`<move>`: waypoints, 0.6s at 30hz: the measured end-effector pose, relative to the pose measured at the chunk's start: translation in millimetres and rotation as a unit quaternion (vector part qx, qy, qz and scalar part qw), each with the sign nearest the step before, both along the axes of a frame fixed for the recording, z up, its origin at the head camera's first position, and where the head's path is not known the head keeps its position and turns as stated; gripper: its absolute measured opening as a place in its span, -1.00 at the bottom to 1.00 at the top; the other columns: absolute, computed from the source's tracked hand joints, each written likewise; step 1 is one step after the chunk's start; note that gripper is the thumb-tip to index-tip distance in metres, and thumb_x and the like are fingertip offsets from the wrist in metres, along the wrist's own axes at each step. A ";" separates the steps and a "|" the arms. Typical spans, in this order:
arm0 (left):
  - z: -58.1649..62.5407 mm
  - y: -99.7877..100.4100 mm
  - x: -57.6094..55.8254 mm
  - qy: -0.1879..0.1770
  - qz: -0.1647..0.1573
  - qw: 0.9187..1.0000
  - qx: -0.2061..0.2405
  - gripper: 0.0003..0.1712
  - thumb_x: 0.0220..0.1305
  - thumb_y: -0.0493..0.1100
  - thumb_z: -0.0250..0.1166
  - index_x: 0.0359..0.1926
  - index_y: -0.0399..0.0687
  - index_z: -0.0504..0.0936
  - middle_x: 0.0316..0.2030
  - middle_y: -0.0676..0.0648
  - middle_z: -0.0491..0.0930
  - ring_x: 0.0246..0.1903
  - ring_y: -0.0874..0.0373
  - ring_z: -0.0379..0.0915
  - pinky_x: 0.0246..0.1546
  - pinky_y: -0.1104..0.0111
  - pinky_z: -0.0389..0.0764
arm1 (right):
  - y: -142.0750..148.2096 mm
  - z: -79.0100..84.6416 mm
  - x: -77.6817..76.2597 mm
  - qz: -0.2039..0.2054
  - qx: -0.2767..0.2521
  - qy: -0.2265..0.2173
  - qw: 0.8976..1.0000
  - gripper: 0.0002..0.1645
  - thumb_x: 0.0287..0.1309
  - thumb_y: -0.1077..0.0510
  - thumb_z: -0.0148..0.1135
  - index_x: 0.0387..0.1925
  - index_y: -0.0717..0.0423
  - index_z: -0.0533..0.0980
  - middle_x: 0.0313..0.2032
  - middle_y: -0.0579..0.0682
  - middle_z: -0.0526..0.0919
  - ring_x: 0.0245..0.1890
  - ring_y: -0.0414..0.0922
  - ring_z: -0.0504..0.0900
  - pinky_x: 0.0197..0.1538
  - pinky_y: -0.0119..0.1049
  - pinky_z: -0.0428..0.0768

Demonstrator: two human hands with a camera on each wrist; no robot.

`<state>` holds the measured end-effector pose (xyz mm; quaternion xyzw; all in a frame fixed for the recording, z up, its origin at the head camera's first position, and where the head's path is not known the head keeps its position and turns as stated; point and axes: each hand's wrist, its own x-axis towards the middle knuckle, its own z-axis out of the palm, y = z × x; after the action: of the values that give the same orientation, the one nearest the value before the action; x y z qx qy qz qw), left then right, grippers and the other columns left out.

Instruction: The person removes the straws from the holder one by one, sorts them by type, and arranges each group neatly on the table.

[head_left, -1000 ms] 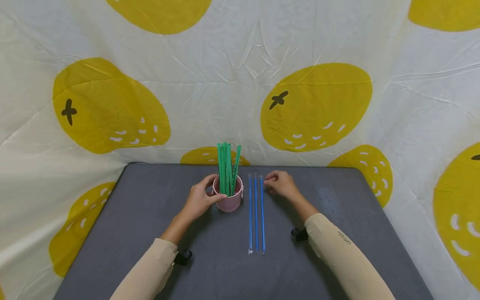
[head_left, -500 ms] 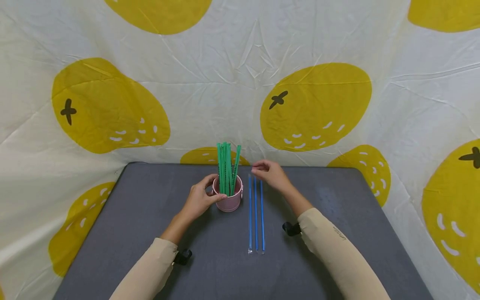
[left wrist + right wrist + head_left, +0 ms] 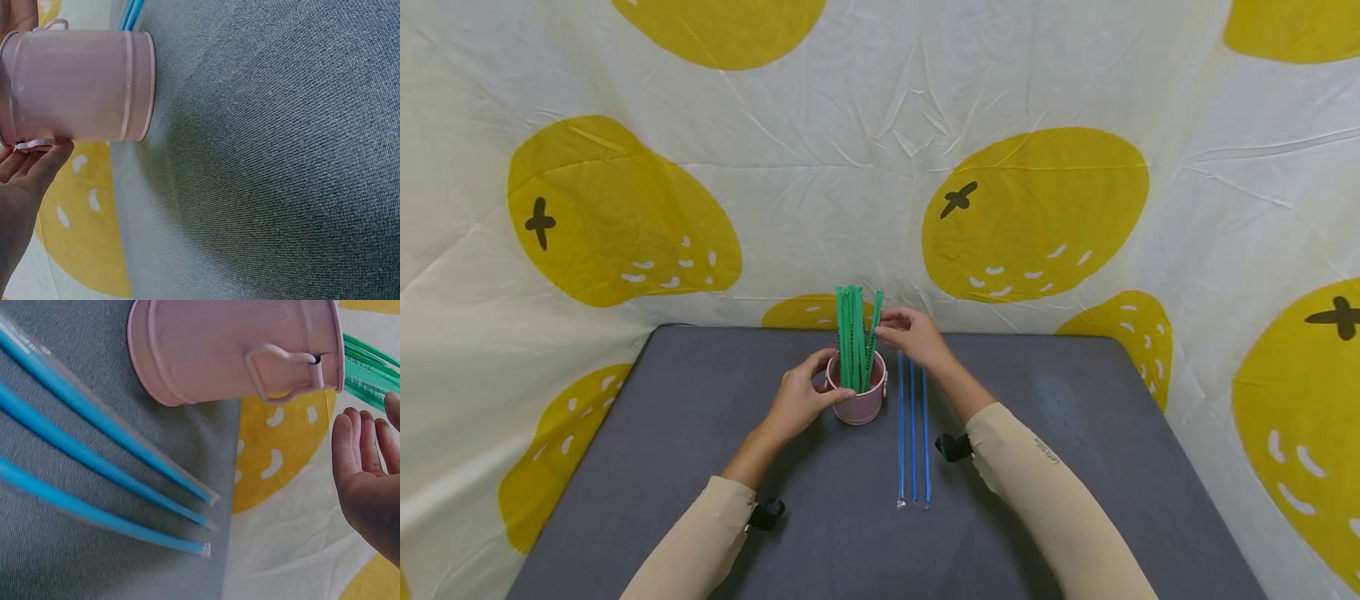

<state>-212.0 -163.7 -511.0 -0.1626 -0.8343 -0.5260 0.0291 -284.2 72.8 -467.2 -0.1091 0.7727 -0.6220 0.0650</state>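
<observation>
A small pink metal bucket (image 3: 859, 409) stands upright on the table, a handle loop (image 3: 284, 369) on its side. Several green paper-wrapped straws (image 3: 852, 337) poke up out of it. My left hand (image 3: 797, 398) grips the bucket, thumb at the near rim, fingers round its left side. Beside the rightmost green straw (image 3: 874, 321), my right hand (image 3: 917, 340) has its thumb and fingertips apart; whether they touch it I cannot tell. Three blue straws (image 3: 913, 433) in clear wrappers lie side by side to the right of the bucket, partly under the right hand.
The dark grey table (image 3: 715, 367) ends just behind the bucket. A pale cloth (image 3: 850, 208) printed with yellow fruit hangs behind it and along both sides. A black wrist camera (image 3: 953, 447) is worn at the right sleeve.
My right hand has moved left and away from me, from beside the blue straws, over their far ends, to the green straws. My left hand has stayed on the bucket.
</observation>
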 end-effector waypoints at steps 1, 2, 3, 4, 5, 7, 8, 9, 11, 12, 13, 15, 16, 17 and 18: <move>0.3 0.3 -0.1 0.000 0.000 1.000 0.000 -0.07 0.06 -0.04 0.64 0.41 -0.20 0.44 0.30 -0.26 0.56 0.32 -0.14 0.51 0.07 0.15 0.74 | -1.5 0.6 -0.4 -0.004 -0.004 -0.002 1.000 -0.58 0.36 0.26 0.33 0.17 0.39 0.54 0.07 0.34 0.66 0.02 0.10 0.72 0.20 0.15 0.67; 0.6 0.4 -0.1 -0.001 0.001 1.000 -0.001 -0.07 0.06 -0.04 0.64 0.41 -0.19 0.44 0.29 -0.26 0.57 0.32 -0.14 0.51 0.07 0.15 0.74 | -3.0 0.8 -0.9 -0.006 -0.010 -0.002 1.000 -0.60 0.36 0.28 0.33 0.15 0.40 0.54 0.05 0.34 0.67 -0.01 0.07 0.72 0.19 0.15 0.68; 0.9 0.5 -0.1 -0.001 0.001 1.000 -0.001 -0.07 0.06 -0.04 0.64 0.41 -0.18 0.45 0.29 -0.25 0.57 0.31 -0.13 0.51 0.07 0.15 0.74 | -4.1 0.7 -1.7 -0.007 -0.014 -0.002 1.000 -0.61 0.36 0.29 0.33 0.14 0.41 0.54 0.03 0.34 0.67 -0.04 0.04 0.73 0.19 0.15 0.68; 1.1 0.6 -0.1 -0.001 0.002 1.000 -0.002 -0.07 0.06 -0.03 0.64 0.41 -0.17 0.45 0.29 -0.24 0.57 0.31 -0.12 0.51 0.07 0.14 0.74 | -5.0 0.4 -2.4 -0.008 -0.020 -0.002 1.000 -0.62 0.35 0.30 0.32 0.12 0.42 0.54 0.01 0.33 0.68 -0.07 0.02 0.73 0.18 0.16 0.68; 1.4 0.7 0.0 0.000 0.003 1.000 -0.003 -0.08 0.06 -0.03 0.64 0.41 -0.16 0.45 0.29 -0.24 0.57 0.31 -0.12 0.51 0.07 0.14 0.74 | -5.7 0.1 -3.1 -0.009 -0.025 0.000 1.000 -0.64 0.35 0.32 0.32 0.11 0.43 0.55 -0.02 0.33 0.68 -0.10 -0.01 0.73 0.17 0.17 0.69; 1.7 0.6 0.4 0.001 0.003 1.000 -0.006 -0.08 0.06 -0.03 0.63 0.40 -0.15 0.46 0.29 -0.23 0.58 0.31 -0.13 0.52 0.07 0.13 0.74 | -6.8 -0.9 -3.8 -0.010 -0.034 0.004 0.999 -0.67 0.35 0.34 0.31 0.08 0.45 0.55 -0.07 0.30 0.70 -0.16 -0.07 0.73 0.15 0.19 0.69; 1.7 0.3 0.7 0.002 0.004 1.000 -0.007 -0.08 0.06 -0.03 0.63 0.40 -0.15 0.46 0.29 -0.23 0.58 0.31 -0.13 0.52 0.07 0.12 0.74 | -7.1 -1.6 -3.7 -0.011 -0.037 0.005 0.999 -0.68 0.35 0.35 0.30 0.07 0.45 0.55 -0.10 0.27 0.71 -0.19 -0.11 0.73 0.15 0.20 0.69; 1.6 0.1 1.0 0.001 0.004 1.000 -0.008 -0.09 0.07 -0.03 0.63 0.40 -0.15 0.46 0.29 -0.23 0.58 0.31 -0.13 0.52 0.08 0.11 0.74 | -7.4 -2.3 -3.7 -0.011 -0.042 0.006 0.999 -0.69 0.35 0.36 0.30 0.06 0.46 0.55 -0.13 0.24 0.71 -0.23 -0.14 0.72 0.14 0.22 0.68; 1.7 -0.2 1.7 0.000 0.003 1.000 -0.008 -0.09 0.07 -0.02 0.63 0.41 -0.15 0.45 0.29 -0.23 0.58 0.31 -0.13 0.51 0.08 0.10 0.74 | -8.0 -2.9 -3.1 -0.013 -0.054 0.005 0.998 -0.70 0.34 0.38 0.30 0.04 0.47 0.54 -0.18 0.17 0.72 -0.28 -0.20 0.71 0.13 0.25 0.68; 1.6 -0.4 2.1 -0.002 0.002 1.000 -0.007 -0.09 0.07 -0.03 0.63 0.41 -0.15 0.45 0.29 -0.23 0.57 0.31 -0.13 0.51 0.08 0.09 0.74 | -8.3 -2.9 -2.7 -0.013 -0.058 0.004 0.998 -0.71 0.34 0.38 0.29 0.04 0.48 0.54 -0.20 0.14 0.72 -0.30 -0.22 0.71 0.12 0.25 0.68; 1.7 -0.6 2.4 -0.003 0.002 1.000 -0.007 -0.09 0.07 -0.03 0.63 0.41 -0.15 0.45 0.29 -0.23 0.57 0.31 -0.12 0.51 0.09 0.09 0.74 | -8.5 -2.8 -2.2 -0.014 -0.061 0.002 0.998 -0.71 0.34 0.38 0.29 0.04 0.48 0.54 -0.22 0.11 0.72 -0.32 -0.24 0.71 0.10 0.21 0.71; 1.6 -0.9 3.0 -0.002 0.001 1.000 -0.006 -0.09 0.07 -0.03 0.63 0.41 -0.15 0.45 0.30 -0.23 0.57 0.32 -0.12 0.51 0.09 0.10 0.74 | -8.7 -1.9 -1.0 -0.014 -0.068 -0.002 0.998 -0.71 0.34 0.39 0.28 0.03 0.49 0.53 -0.24 0.07 0.71 -0.33 -0.26 0.70 0.06 0.14 0.75; 1.5 -1.0 3.1 0.000 0.001 1.000 -0.006 -0.08 0.07 -0.03 0.63 0.41 -0.15 0.45 0.29 -0.23 0.57 0.32 -0.12 0.51 0.09 0.10 0.74 | -8.6 -1.3 -0.4 -0.013 -0.068 -0.002 0.998 -0.72 0.35 0.39 0.27 0.03 0.48 0.53 -0.24 0.06 0.70 -0.33 -0.26 0.70 0.03 0.06 0.78; 1.5 -1.1 3.3 0.001 0.000 1.000 -0.006 -0.08 0.07 -0.03 0.63 0.41 -0.15 0.45 0.29 -0.23 0.57 0.31 -0.12 0.51 0.09 0.10 0.74 | -8.4 -0.5 0.4 -0.012 -0.066 -0.003 0.998 -0.73 0.36 0.38 0.27 0.03 0.47 0.53 -0.24 0.03 0.70 -0.33 -0.26 0.70 0.03 0.05 0.78; 1.4 -1.3 3.4 0.001 0.000 1.000 -0.006 -0.08 0.07 -0.03 0.63 0.41 -0.15 0.45 0.29 -0.23 0.57 0.31 -0.12 0.51 0.09 0.10 0.74 | -8.2 0.6 1.2 -0.012 -0.064 -0.004 0.998 -0.74 0.37 0.37 0.26 0.02 0.46 0.53 -0.25 0.02 0.69 -0.32 -0.26 0.70 0.02 0.03 0.78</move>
<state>-208.5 -164.9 -509.6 -0.1632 -0.8373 -0.5209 0.0295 -283.0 64.6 -466.6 -0.1012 0.7320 -0.6717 0.0537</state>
